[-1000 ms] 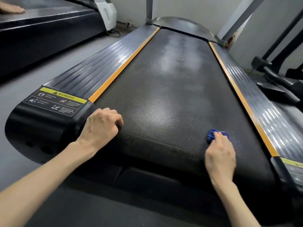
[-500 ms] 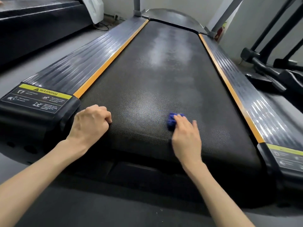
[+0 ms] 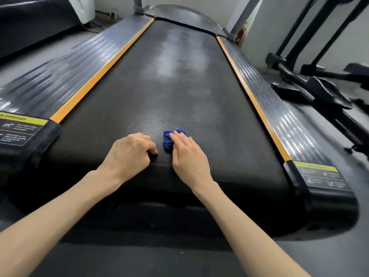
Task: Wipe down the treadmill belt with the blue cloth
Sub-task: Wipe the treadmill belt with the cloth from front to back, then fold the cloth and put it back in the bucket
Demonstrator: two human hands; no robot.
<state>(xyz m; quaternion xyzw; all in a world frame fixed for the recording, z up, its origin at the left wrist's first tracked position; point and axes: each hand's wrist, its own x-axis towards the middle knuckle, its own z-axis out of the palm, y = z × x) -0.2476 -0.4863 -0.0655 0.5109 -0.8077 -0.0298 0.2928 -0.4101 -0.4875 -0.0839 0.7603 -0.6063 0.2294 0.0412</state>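
Observation:
The black textured treadmill belt (image 3: pixel 179 86) runs away from me between two orange-edged side rails. A small bunched blue cloth (image 3: pixel 168 141) lies on the belt's near end, about in the middle. My right hand (image 3: pixel 188 156) presses it onto the belt with nearly straight fingers; most of the cloth is hidden under them. Just left of the cloth, my left hand (image 3: pixel 129 154) rests on the belt with its fingers curled under, holding nothing. Dull, lighter smears show on the belt farther up.
Ribbed side rails (image 3: pixel 65 76) (image 3: pixel 279 108) flank the belt, with yellow warning labels (image 3: pixel 18 124) (image 3: pixel 319 172) on the rear end caps. Another treadmill (image 3: pixel 30 21) stands at the far left. Black exercise equipment (image 3: pixel 319 90) stands on the grey floor to the right.
My right hand has slid the blue cloth leftward from the belt's right side to its middle. It now sits right beside my left hand.

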